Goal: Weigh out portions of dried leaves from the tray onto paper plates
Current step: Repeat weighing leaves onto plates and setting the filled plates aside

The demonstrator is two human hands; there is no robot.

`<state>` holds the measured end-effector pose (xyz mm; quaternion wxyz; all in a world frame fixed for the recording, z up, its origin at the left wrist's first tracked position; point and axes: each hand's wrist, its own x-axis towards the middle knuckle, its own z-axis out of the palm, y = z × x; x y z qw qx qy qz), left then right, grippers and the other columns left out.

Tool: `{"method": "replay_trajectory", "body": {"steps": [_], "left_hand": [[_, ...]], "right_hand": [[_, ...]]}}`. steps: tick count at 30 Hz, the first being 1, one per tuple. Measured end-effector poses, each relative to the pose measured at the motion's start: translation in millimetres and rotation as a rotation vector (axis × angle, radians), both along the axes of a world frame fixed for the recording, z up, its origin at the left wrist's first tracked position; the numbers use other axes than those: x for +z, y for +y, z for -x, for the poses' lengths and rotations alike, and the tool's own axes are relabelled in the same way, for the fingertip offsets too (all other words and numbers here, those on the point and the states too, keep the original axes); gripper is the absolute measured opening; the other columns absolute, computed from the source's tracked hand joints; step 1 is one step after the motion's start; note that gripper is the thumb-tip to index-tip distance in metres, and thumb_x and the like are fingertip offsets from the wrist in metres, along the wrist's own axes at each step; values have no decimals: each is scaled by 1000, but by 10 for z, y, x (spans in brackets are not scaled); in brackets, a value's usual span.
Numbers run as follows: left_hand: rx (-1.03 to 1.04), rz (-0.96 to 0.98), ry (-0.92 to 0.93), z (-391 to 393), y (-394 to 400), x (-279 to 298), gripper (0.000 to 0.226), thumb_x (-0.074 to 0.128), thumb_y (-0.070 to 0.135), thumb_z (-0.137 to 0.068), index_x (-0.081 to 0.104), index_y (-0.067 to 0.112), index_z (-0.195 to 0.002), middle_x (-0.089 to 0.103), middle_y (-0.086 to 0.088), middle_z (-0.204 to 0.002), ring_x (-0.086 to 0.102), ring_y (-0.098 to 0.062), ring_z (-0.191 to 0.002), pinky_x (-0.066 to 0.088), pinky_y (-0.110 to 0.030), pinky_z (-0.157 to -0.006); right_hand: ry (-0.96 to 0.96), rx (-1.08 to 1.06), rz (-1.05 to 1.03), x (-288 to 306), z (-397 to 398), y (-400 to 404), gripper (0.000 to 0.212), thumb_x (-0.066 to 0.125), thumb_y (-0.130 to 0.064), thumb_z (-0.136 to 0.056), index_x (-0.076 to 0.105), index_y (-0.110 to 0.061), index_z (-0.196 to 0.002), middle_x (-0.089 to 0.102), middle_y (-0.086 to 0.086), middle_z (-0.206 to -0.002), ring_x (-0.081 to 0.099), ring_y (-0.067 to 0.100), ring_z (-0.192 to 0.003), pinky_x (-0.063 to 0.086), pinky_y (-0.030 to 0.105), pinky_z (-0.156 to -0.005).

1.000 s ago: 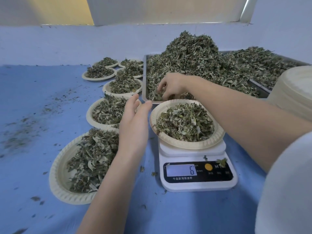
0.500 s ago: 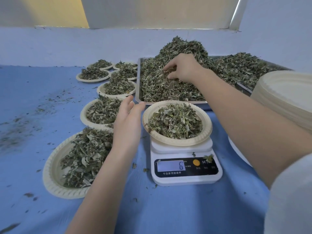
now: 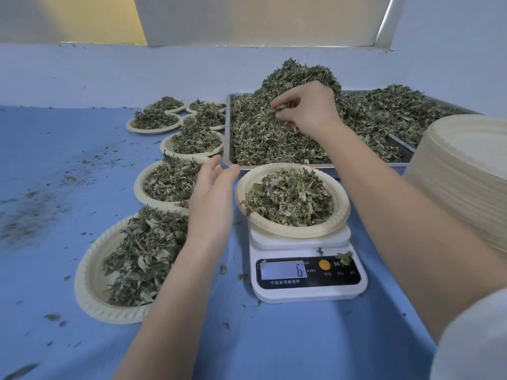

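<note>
While the right hand (image 3: 310,109) reaches into the metal tray (image 3: 227,149) at the worktop's (image 3: 68,165) far edge, its grip is pinched on a few dried leaves (image 3: 277,112) atop the heap. One paper plate (image 3: 338,215) of leaves sits on the white scale (image 3: 307,293), just in front of the tray's near rim; the display (image 3: 282,270) reads 6. The left hand (image 3: 212,198) hovers with straight fingers just left of that plate, its grip apart and holding nothing. Six filled plates (image 3: 90,283) run from the near left toward the far edge beside the tray. One stack of unused plates (image 3: 466,174) stands at the right edge. Open blue surface, strewn with crumbs, lies along the left side and near edge.
</note>
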<state>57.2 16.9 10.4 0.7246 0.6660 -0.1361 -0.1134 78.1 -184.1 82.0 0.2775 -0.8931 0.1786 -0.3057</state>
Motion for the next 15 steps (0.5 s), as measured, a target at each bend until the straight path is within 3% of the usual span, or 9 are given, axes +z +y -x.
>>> {"method": "replay_trajectory", "body": {"steps": [2, 5, 8, 10, 12, 15], "left_hand": [[3, 5, 5, 1, -2, 5, 37, 52, 30, -94, 48, 32, -131, 52, 3, -134, 50, -13, -121, 37, -41, -108], [5, 0, -6, 3, -10, 10, 29, 52, 31, -94, 49, 35, -122, 56, 11, -120, 51, -13, -118, 37, -41, -108], [14, -1, -10, 4, -12, 6, 34, 52, 30, -94, 49, 32, -128, 54, 5, -129, 50, -14, -121, 37, -41, -108], [23, 1, -7, 7, -4, 12, 38, 52, 30, -94, 49, 29, -132, 52, 2, -134, 50, -14, -122, 38, -40, -108], [21, 5, -8, 15, 3, 25, 40, 51, 28, -95, 47, 28, -135, 50, 1, -136, 50, -12, -121, 39, -40, -107], [21, -14, -25, 11, 4, 30, 39, 50, 29, -96, 47, 28, -135, 50, 2, -136, 50, -12, -121, 40, -40, -106]], "right_hand": [[104, 157, 44, 56, 172, 83, 25, 73, -13, -80, 73, -27, -102, 69, -10, -91, 60, -3, -63, 50, 10, -63], [514, 419, 85, 121, 406, 160, 34, 74, -18, -79, 68, -40, -104, 71, -19, -97, 65, -3, -85, 50, 21, -85], [751, 408, 239, 157, 520, 180, 33, 67, -31, -87, 61, -46, -116, 65, -23, -106, 57, 1, -104, 37, 31, -102], [691, 370, 265, 154, 566, 169, 31, 55, -33, -94, 57, -44, -123, 61, -18, -120, 52, 3, -114, 31, 29, -106], [575, 322, 257, 120, 607, 159, 33, 45, -34, -99, 51, -39, -131, 52, -13, -136, 45, 4, -120, 25, 27, -100], [427, 249, 200, 79, 632, 140, 39, 36, -41, -101, 45, -35, -139, 48, -11, -141, 44, 10, -126, 25, 27, -94]]}}
